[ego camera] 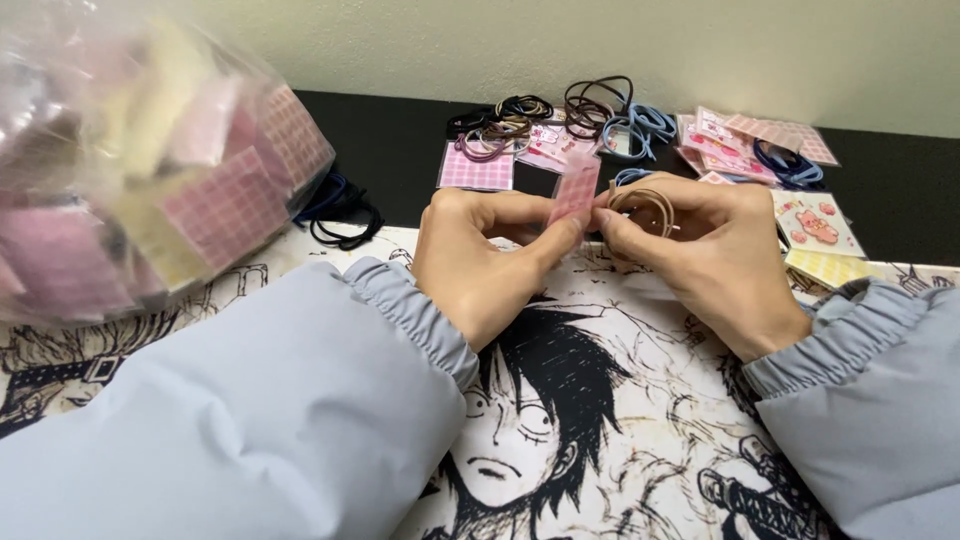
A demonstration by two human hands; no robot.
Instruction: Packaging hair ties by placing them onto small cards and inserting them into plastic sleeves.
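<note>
At the centre of the frame we see our two hands meeting just above the tabletop (pixel 900 190), both reaching out of pale blue-grey sleeves (pixel 300 400) with gathered cuffs. Our left hand (pixel 480 260) is curled nearly closed, its thumb and forefinger pinching the lower end of a small pink checked card (pixel 574 190), which stands upright between the two hands. Our right hand (pixel 720 260) is closed in a pinch as well, holding a bunch of tan hair ties (pixel 645 205) looped just to the right of the card and touching it or very nearly so; we cannot quite tell whether the loops already go around the card, since the fingers cover that spot. Beneath the hands lies a mat printed with black-and-white cartoon figures (pixel 560 420), filling the lower middle of the frame. In the upper middle, on the dark strip of the tabletop by the wall, sit loose hair ties in brown, black and blue (pixel 590 115) among more pink checked cards (pixel 476 168). In the upper right lie further cards with pink drawings (pixel 815 225) and a yellow checked one (pixel 830 266). At the upper left, close to the camera and blurred, a clear plastic bag (pixel 150 160) holds pink and cream cards, with dark hair ties (pixel 340 215) lying just beside it.
</note>
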